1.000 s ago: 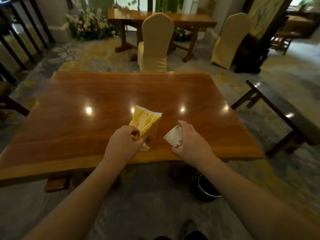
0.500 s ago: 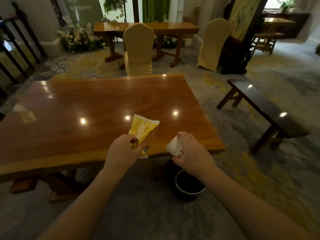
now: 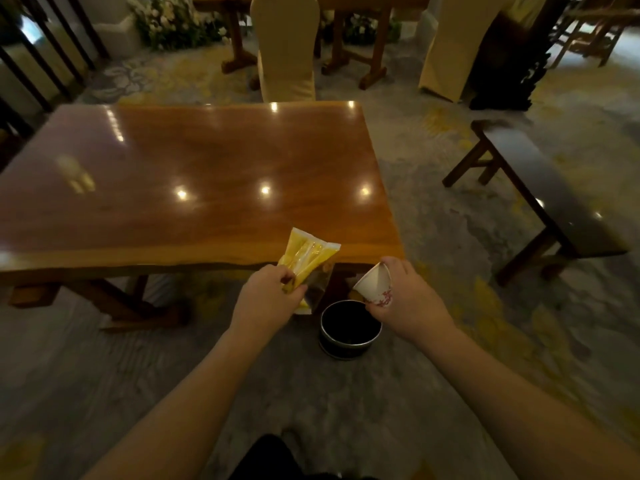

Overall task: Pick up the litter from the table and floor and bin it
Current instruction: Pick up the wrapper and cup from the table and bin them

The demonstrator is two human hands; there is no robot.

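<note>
Litter was seen held in both hands, above the floor and clear of the tabletop. A yellow wrapper (image 3: 306, 259) was pinched at its lower end by the closed fingers of the left hand (image 3: 268, 299); its upper end rose over the near edge of the wooden table (image 3: 194, 174), close to the near right corner, while a clear crumpled portion hung below the fingers. The tabletop itself was polished and carried only reflections of ceiling lights. Just right of the wrapper, a round dark bin (image 3: 349, 332) stood on the patterned carpet (image 3: 450, 209), directly in front of the table's near right corner, its opening facing up and its interior too dark to be made out. A white paper cup (image 3: 374, 287) with a red printed motif was gripped by the right hand (image 3: 405, 299), the fingers closed round its wall; the cup was tilted with its mouth turned toward the left and was held above the right rim of the bin, not touching it. The two hands were set apart, one on either side of the bin. At the far right a dark wooden bench (image 3: 540, 188) stood on the carpet, well apart from the table. Behind the table's far edge a covered chair (image 3: 285, 46) was placed.
</note>
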